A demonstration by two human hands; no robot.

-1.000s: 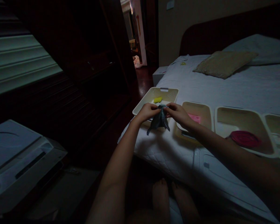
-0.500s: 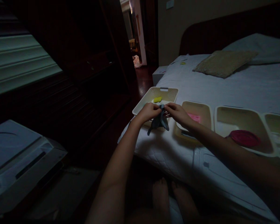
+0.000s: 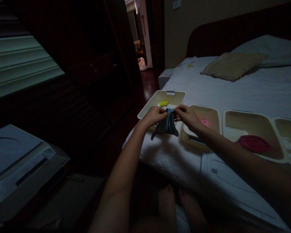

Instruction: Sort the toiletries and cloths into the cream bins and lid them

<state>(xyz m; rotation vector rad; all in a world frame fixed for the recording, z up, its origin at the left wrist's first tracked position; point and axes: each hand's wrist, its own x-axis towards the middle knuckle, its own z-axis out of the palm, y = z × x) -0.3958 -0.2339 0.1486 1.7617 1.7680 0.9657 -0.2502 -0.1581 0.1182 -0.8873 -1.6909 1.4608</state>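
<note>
Between my two hands hangs a small dark grey-green cloth pouch point(image 3: 168, 125), its top edge pinched and its lower part loose. My left hand point(image 3: 156, 115) has its fingertips closed on the pouch's left upper corner. On the opposite upper corner, the thumb and fingers of my right hand point(image 3: 185, 116) are pinched. A bit of pale blue shows at the top between the fingers; what it is I cannot make out. Just behind the pouch is a white perforated basket point(image 3: 150, 104) with a yellow object point(image 3: 163, 103) in it.
To the right stand a cream bin point(image 3: 218, 120) with something pink point(image 3: 204, 122), another bin point(image 3: 251, 113) with a dark pink item point(image 3: 254, 143), and a third bin at the edge. They rest on a white bed point(image 3: 215, 94). A white box point(image 3: 14, 152) is at the left.
My right hand has moved slightly right, away from the left one. The pouch is now spread wider between them, where it hung more bunched before.
</note>
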